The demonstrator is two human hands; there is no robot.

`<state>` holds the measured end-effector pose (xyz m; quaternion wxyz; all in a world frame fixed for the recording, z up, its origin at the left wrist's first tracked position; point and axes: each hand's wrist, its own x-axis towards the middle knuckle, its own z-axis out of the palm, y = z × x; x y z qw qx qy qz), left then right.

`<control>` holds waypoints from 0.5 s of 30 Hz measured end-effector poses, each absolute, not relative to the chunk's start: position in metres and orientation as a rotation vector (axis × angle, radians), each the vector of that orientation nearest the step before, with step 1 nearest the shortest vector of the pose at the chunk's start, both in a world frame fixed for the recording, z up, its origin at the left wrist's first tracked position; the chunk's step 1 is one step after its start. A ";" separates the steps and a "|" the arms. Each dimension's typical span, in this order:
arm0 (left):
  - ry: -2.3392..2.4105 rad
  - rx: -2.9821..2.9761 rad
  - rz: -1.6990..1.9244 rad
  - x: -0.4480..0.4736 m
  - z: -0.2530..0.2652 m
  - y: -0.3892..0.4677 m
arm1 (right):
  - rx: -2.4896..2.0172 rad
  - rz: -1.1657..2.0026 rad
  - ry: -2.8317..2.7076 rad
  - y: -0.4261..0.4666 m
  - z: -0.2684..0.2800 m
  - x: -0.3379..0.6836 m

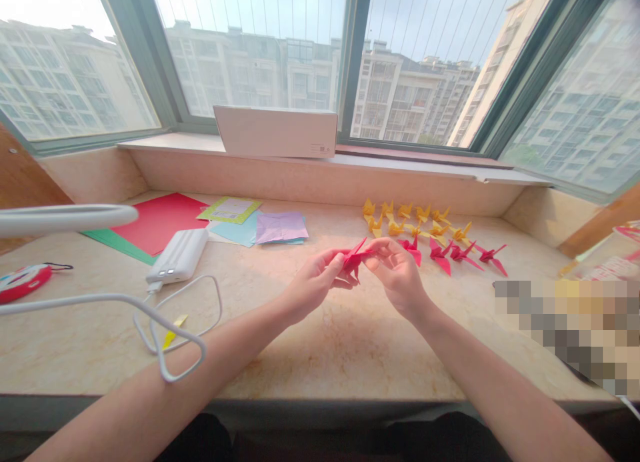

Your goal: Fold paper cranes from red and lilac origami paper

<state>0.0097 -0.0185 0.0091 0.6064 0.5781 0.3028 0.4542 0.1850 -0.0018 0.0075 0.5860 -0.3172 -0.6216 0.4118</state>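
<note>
Folding work on the table (pixel 345 355); bearings taken from the white box (pixel 275 133) on the window ledge (pixel 400 159). A small red folded piece (pixel 354 258) is up in both hands, on the near side of the box and a little right of it, over the table. Left hand (pixel 320 275) grips its body between thumb and fingers; right hand (pixel 395 273) pinches the end nearest it. Sharp points show, much like those of the folded birds — so it looks nearly finished, with perhaps a tip or wing left to shape; fingers hide too much to be sure. Done already, right of the box and nearer: two rows of yellow birds (pixel 423 213), about ten, and in front of them four red birds (pixel 441 257), the leftmost partly behind the right hand. Unfolded, nearer than the box and to its left: a large red sheet (pixel 163 219) over a green sheet (pixel 120 246). Roughly below the box, a purple sheet (pixel 281 227) overlaps blue paper (pixel 237 230) — whether any of this stock is meant for more birds, cannot tell.
</note>
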 end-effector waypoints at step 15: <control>0.675 1.435 1.007 0.005 0.008 -0.015 | -0.685 0.905 -1.500 0.000 0.002 0.187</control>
